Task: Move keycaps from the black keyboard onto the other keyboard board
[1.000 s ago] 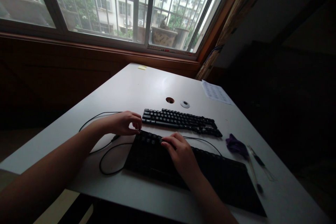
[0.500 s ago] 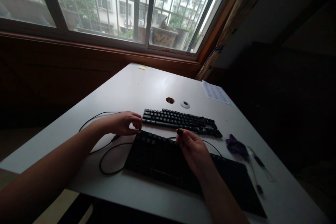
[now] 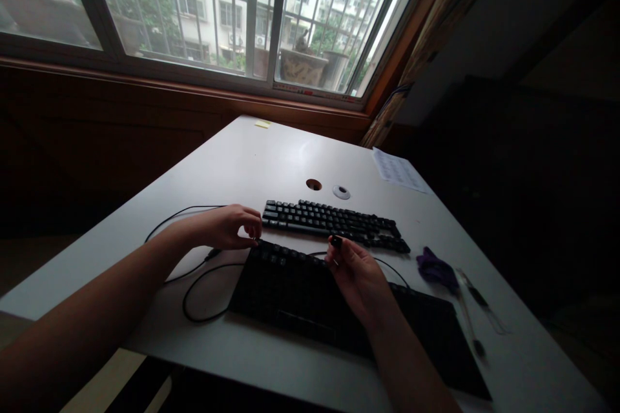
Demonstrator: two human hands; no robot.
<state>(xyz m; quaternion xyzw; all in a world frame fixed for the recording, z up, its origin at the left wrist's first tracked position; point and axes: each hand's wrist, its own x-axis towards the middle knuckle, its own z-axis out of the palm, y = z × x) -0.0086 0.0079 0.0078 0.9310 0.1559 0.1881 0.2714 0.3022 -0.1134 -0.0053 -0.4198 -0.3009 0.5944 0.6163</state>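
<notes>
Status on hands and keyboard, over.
Left hand at far left corner of keyboard. Right hand pinching black keycap. Purple cloth off right, clear of hands.

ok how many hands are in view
2: the left hand at the far left corner of the black keyboard, the right hand over it, holding a small black key. None seem hidden.

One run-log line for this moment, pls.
left hand: fingertips at black keyboard's far-left corner | right hand: holds small black keycap above keyboard | beyond: rows of keycaps | right: purple cloth
</notes>
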